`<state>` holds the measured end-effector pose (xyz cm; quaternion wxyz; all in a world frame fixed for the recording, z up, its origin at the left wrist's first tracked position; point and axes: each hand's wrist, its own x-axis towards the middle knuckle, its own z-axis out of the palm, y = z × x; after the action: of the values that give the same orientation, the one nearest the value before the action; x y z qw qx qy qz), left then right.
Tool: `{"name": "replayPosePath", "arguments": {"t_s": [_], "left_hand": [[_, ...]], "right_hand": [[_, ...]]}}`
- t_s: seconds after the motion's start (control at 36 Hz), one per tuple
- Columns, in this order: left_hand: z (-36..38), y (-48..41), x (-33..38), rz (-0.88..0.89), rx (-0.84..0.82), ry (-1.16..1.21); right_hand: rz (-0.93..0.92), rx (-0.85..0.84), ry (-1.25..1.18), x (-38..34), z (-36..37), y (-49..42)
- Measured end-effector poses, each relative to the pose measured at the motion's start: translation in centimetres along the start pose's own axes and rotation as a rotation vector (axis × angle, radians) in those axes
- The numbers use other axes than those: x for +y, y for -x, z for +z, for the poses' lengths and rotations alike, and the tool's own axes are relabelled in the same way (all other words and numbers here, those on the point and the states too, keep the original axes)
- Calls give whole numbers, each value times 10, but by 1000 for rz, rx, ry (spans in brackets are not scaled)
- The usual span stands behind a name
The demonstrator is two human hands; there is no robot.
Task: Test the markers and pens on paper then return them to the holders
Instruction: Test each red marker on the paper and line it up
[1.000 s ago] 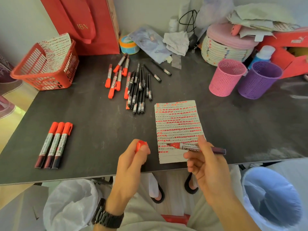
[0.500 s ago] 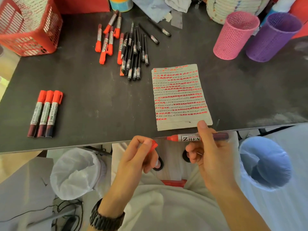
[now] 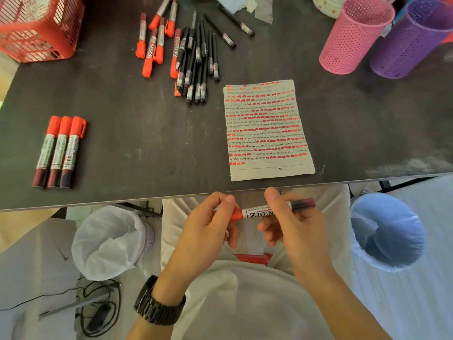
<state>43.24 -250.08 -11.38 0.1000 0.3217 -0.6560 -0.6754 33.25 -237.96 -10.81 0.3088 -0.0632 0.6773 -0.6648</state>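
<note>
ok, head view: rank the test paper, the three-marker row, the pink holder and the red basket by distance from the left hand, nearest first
1. Test paper: just above the left hand, a little to the right, at the table's near edge.
2. Three-marker row: far to the left on the table.
3. Pink holder: far right corner.
4. Red basket: far left corner.

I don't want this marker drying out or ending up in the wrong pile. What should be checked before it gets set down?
1. Cap seated on marker: cannot tell; the left hand covers the cap end.
2. Barrel secure: ok; the right hand has a grip on it.
3. Test marks on paper: ok; rows of red fill most of the sheet.
4. Pink holder upright, mouth open: ok.
5. Purple holder upright: ok.
6. Three capped markers lie apart at the left: ok.
</note>
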Motion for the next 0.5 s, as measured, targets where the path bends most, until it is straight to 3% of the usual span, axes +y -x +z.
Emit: {"name": "replayPosePath", "arguments": {"t_s": [0.11, 0.25, 0.42, 0.5], "left_hand": [[0, 1, -5, 9, 3, 21], [-4, 4, -9, -17, 4, 2], [-5, 4, -13, -66, -18, -116], [-3, 2, -12, -84, -23, -155]], "right_hand": [[100, -67, -35, 9, -7, 2], [165, -278, -36, 18, -29, 2], [34, -306, 389, 28, -43, 1], [29, -320, 439, 29, -41, 2]]}}
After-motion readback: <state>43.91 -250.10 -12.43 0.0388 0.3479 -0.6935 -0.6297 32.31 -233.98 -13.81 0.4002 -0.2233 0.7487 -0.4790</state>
